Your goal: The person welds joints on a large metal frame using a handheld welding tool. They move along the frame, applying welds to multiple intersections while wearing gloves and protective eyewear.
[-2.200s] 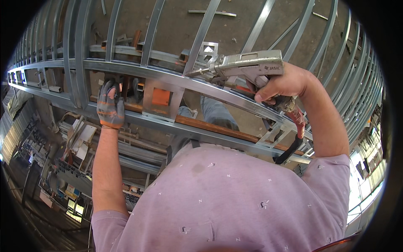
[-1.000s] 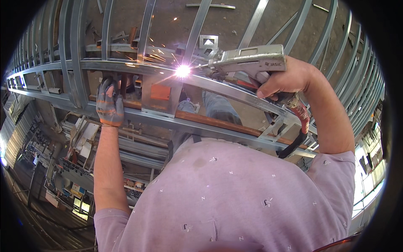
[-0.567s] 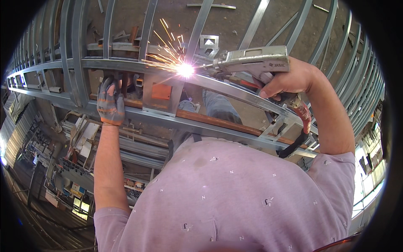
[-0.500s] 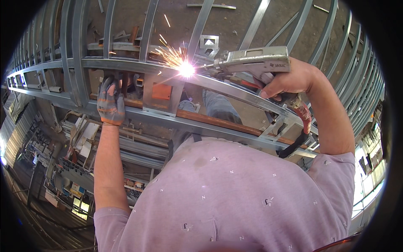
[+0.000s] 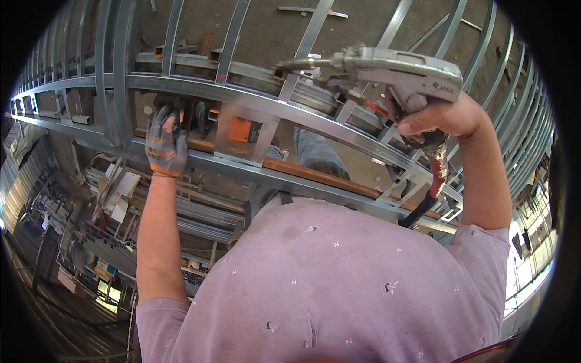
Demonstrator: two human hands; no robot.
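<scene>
My bare right hand (image 5: 439, 118) is wrapped round the grip of a silvery-grey welding gun (image 5: 405, 72). Its nozzle points left, over the uprights beyond the curved metal rail (image 5: 242, 97), and no arc shows at the tip. A red and black cable (image 5: 437, 175) hangs below my fist. My left hand (image 5: 164, 145), in a grey and orange glove, lies over the straight lower rail (image 5: 290, 181) with its fingers bent. What they hold, near a dark piece at the fingertips, I cannot make out. Right of this hand, a flat metal plate (image 5: 227, 142) bridges the two rails.
Long metal uprights (image 5: 236, 36) fan out ahead over the dirt floor. A rusty brown bar (image 5: 321, 173) runs along the lower rail. An orange piece (image 5: 240, 129) shows behind the plate. Bundled metal tubes (image 5: 209, 230) and clutter lie at lower left.
The bright arc and its sparks are gone. My right hand has lifted the welding gun away from the curved rail, up and to the right. My left hand stays in nearly the same place.
</scene>
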